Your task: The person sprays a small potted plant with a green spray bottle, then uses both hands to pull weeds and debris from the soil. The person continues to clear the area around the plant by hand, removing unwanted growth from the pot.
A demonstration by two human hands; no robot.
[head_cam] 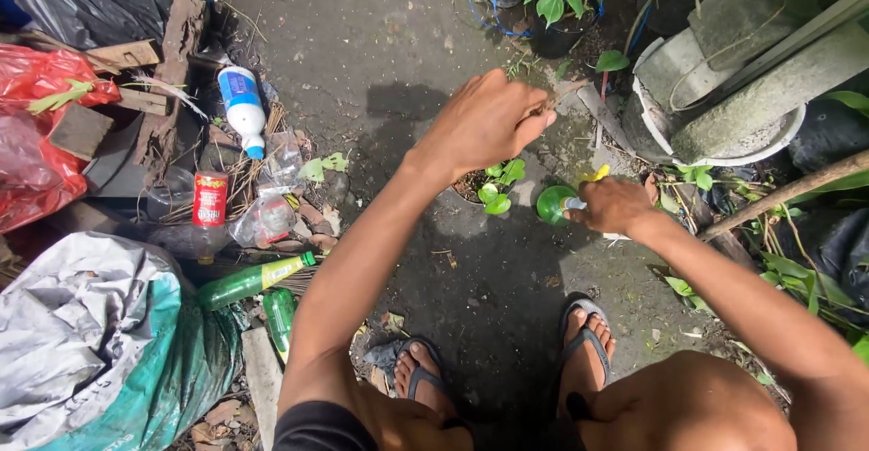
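My left hand [484, 123] is closed around a thin brown stick or stem whose tip pokes out to the right, held above a small pot [463, 188] with a green-leaved plant [500, 185]. My right hand [615, 205] grips a green spray bottle [554, 205] with a yellow and white nozzle, just right of the plant. Both hands are over dark concrete ground. My feet in grey flip-flops [588, 342] stand below them.
Rubbish lies at the left: green bottles [253, 281], a white and blue bottle [243, 107], a red can [210, 199], red [27, 134] and grey-teal bags [100, 342], wood scraps. At the right stand concrete slabs in a white basin [751, 89], potted plants and a branch [787, 193].
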